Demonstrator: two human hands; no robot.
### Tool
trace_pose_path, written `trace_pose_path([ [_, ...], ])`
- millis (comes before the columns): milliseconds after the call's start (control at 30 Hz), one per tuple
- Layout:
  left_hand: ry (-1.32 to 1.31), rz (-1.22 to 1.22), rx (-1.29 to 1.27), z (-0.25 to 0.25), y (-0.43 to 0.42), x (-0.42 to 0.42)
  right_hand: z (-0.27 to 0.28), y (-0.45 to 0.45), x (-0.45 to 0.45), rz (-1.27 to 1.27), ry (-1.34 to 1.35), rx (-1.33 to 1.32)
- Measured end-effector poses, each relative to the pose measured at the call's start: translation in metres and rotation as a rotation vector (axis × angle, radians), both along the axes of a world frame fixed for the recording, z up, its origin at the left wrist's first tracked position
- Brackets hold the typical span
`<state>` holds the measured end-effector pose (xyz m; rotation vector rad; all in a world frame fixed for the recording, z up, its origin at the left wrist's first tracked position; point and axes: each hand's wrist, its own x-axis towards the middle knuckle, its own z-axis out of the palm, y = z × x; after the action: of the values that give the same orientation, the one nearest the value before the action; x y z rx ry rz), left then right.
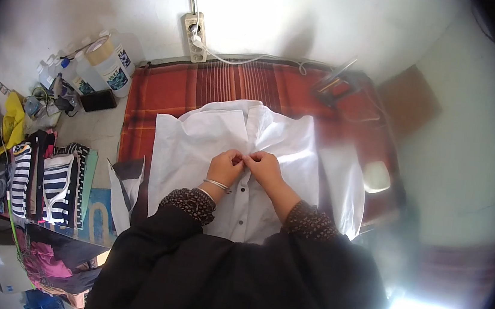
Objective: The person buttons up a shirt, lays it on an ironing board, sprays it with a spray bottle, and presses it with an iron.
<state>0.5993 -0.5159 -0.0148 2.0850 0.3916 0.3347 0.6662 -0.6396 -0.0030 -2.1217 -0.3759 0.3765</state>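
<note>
Head view, picture desk: What lies at the centre of the frame?

Caption writer: A white shirt (201,131), spread across a red plaid cloth (164,85), its button front facing up. Below the wearer's hands, 2 dark buttons (243,189) show on the front.

Picture desk: And the hands?

Caption writer: The left hand (226,167), bangles (218,184) at its wrist, and the right hand (264,167) work side by side at the shirt's middle, thumbs and forefingers pinched shut on the fabric. Whether a button sits between the fingertips, I cannot tell.

Picture desk: What surrounds them?

Caption writer: Beyond the shirt, a power strip (195,37) against the wall, a white cord (242,63) running from it. On the cloth's right side, a white object (376,177), too blurred to name. At left, jugs (114,71) stand near a dark flat device (97,100); closer in, folded striped clothes (57,183) sit near a yellow cloth (14,115)
</note>
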Motion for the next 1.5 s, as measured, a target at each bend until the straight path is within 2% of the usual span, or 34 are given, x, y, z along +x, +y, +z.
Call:
trace_pose_path([
  [200,-0.007,-0.060,-0.065,0.009,0.007,0.000,-0.025,-0.004,0.013,0.014,0.084,0.092],
  [300,0.113,-0.179,-0.009,0.013,0.017,0.005,-0.031,-0.006,0.013,0.042,0.095,0.094],
  [367,0.147,-0.327,0.248,0.018,0.019,0.008,-0.031,-0.006,0.013,0.048,0.094,0.085],
  [400,0.146,-0.326,0.247,0.014,0.021,0.010,-0.032,-0.005,0.014,0.047,0.082,0.136],
  [500,0.036,-0.355,0.137,0.007,0.022,0.013,-0.028,-0.006,0.015,0.056,-0.013,0.131],
  [567,0.129,-0.299,-0.145,0.011,0.019,0.010,-0.017,-0.009,0.014,0.064,-0.094,0.077],
  [633,0.103,-0.300,-0.152,0.003,0.022,0.012,-0.002,-0.012,0.008,0.119,-0.109,-0.063],
  [700,0.080,-0.297,-0.159,-0.003,0.025,0.012,0.009,-0.018,0.005,0.130,-0.143,-0.083],
  [767,-0.010,-0.240,0.081,-0.007,0.027,0.014,0.011,-0.033,0.008,0.132,-0.183,-0.100],
  [800,-0.012,-0.246,0.081,-0.004,0.030,0.011,0.012,-0.045,0.011,0.083,-0.264,-0.095],
  [867,-0.181,-0.199,0.504,0.010,0.043,-0.002,0.018,-0.082,0.021,-0.011,-0.455,-0.134],
  [900,-0.223,-0.170,0.566,0.019,0.050,-0.012,0.024,-0.106,0.022,-0.078,-0.573,-0.148],
  [933,-0.262,-0.142,0.628,0.027,0.057,-0.025,0.032,-0.132,0.025,-0.140,-0.717,-0.295],
  [967,-0.237,-0.104,0.681,0.033,0.066,-0.042,0.040,-0.157,0.020,-0.318,-0.633,-0.285],
  [1000,-0.213,-0.069,0.733,0.035,0.074,-0.060,0.041,-0.195,0.024,-0.274,-0.773,-0.437],
  [1033,-0.138,0.024,0.779,0.029,0.082,-0.082,0.042,-0.223,0.022,-0.401,-0.692,-0.511],
  [1067,-0.062,0.117,0.826,0.022,0.089,-0.106,0.040,-0.252,0.017,-0.428,-0.738,-0.511],
  [1133,0.047,0.246,0.807,0.008,0.093,-0.153,0.046,-0.289,0.003,-0.405,-0.364,-0.590],
  [1200,0.077,0.329,0.740,0.007,0.078,-0.192,0.021,-0.306,-0.006,-0.373,-0.366,-0.495],
  [1267,0.012,0.301,0.794,0.025,0.049,-0.212,0.014,-0.312,-0.010,-0.332,-0.371,-0.398],
  [1333,-0.043,0.285,0.844,0.038,0.017,-0.226,0.030,-0.294,-0.005,-0.391,-0.242,-0.234],
  [1400,0.033,0.245,0.456,0.045,-0.015,-0.238,0.035,-0.294,0.018,-0.373,-0.289,-0.235],
  [1467,-0.056,0.318,0.500,0.041,-0.044,-0.252,0.043,-0.298,0.036,-0.346,-0.339,-0.240],
  [1500,0.058,0.383,0.400,0.033,-0.053,-0.266,0.050,-0.302,0.043,-0.321,-0.356,-0.109],
])
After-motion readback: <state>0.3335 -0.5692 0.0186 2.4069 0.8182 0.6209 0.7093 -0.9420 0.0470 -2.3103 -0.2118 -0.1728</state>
